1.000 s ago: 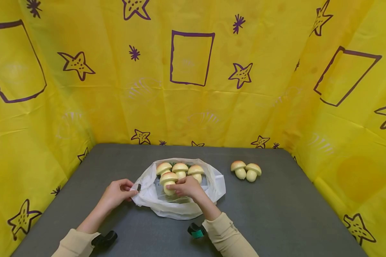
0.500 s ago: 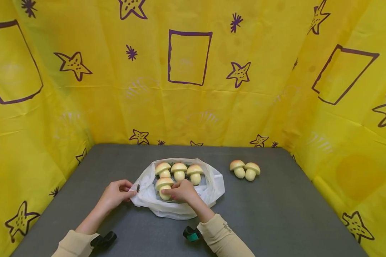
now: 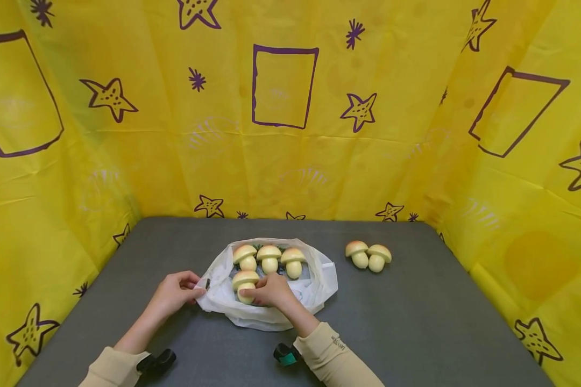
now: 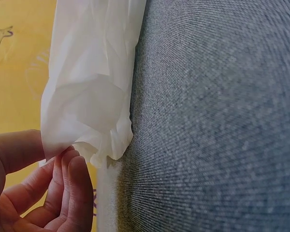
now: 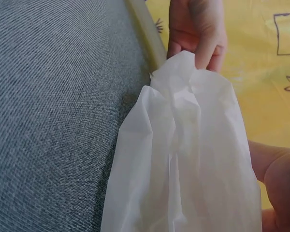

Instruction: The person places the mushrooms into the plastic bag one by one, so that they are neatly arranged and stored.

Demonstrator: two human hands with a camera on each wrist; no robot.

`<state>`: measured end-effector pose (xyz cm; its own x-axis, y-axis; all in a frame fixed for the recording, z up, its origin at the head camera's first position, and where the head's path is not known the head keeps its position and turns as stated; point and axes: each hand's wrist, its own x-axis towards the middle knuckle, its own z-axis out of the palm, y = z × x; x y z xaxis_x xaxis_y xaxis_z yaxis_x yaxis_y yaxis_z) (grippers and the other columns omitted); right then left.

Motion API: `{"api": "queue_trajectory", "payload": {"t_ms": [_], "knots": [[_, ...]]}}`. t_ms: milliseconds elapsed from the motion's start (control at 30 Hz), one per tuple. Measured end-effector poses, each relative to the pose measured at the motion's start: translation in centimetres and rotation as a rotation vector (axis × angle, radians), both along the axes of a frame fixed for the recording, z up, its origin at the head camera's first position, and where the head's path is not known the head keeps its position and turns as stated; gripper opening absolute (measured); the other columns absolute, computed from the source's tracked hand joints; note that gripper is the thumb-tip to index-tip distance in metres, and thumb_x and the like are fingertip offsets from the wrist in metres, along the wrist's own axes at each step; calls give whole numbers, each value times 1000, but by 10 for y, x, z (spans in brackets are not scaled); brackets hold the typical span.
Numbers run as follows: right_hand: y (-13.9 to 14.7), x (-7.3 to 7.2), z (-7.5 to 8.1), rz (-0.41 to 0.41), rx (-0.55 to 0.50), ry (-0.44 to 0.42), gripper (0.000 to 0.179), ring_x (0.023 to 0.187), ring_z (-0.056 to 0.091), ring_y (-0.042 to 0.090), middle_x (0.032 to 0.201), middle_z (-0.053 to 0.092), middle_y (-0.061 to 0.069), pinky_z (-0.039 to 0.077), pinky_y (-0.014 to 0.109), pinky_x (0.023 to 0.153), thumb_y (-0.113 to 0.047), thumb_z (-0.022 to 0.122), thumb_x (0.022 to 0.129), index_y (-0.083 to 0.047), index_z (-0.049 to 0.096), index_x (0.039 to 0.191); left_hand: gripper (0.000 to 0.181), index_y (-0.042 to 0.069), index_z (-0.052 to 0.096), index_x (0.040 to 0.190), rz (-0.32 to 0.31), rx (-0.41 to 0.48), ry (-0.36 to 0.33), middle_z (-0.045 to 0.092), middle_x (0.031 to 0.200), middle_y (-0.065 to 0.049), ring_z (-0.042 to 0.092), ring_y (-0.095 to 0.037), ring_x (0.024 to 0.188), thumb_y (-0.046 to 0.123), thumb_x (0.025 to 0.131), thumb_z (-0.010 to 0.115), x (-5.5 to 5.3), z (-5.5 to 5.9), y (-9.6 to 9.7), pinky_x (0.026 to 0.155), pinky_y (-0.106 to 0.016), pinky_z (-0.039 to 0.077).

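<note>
An open white plastic bag (image 3: 261,320) lies on the dark grey table, its rim spread wide. My left hand (image 3: 171,294) pinches the bag's left edge between thumb and fingers; the left wrist view shows the thin plastic (image 4: 89,96) in that pinch. Inside the bag, my right hand (image 3: 275,293) grips the stem of a toy mushroom (image 3: 245,278) at the front left. Behind it stand three more mushrooms in a row, among them the middle mushroom (image 3: 269,258). In the right wrist view the bag's wall (image 5: 183,145) hides the right fingertips and the mushroom.
Two more mushrooms lie side by side on the table right of the bag, the nearer one being a tilted mushroom (image 3: 378,258). A yellow curtain (image 3: 290,161) with purple drawings encloses the table (image 3: 416,322) at the back and sides.
My right hand has moved the gripped mushroom down and left, towards the front left of the bag, in front of the row. The left hand keeps its hold on the bag's edge.
</note>
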<state>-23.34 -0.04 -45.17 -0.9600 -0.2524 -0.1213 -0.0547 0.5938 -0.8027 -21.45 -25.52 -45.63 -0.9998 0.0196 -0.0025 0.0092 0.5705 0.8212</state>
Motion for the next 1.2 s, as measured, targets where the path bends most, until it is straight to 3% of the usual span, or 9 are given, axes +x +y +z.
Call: {"api": "queue_trajectory", "payload": {"t_ms": [667, 800, 1200], "knots": [[5, 1, 2, 40, -55, -59, 19, 55, 63, 10, 63, 69, 1, 47, 21, 53, -26, 80, 75, -8, 75, 77, 26, -3, 64, 94, 9, 13, 1, 63, 76, -6, 58, -16, 63, 12, 77, 77, -1, -1, 3, 58, -27, 52], [8, 0, 1, 45, -45, -58, 19, 56, 63, 10, 64, 69, 1, 48, 22, 54, -26, 79, 75, -8, 75, 81, 26, -3, 64, 94, 6, 18, 5, 63, 76, -7, 58, -16, 62, 12, 77, 77, -3, -2, 4, 58, -28, 52], [17, 2, 12, 46, -156, -107, 26, 64, 69, 18, 74, 72, 7, 54, 27, 58, -25, 77, 78, -4, 74, 93, 25, -1, 65, 94, 9, 2, 16, 62, 76, -6, 58, -16, 61, 12, 77, 76, -4, -6, 0, 57, -28, 51]]}}
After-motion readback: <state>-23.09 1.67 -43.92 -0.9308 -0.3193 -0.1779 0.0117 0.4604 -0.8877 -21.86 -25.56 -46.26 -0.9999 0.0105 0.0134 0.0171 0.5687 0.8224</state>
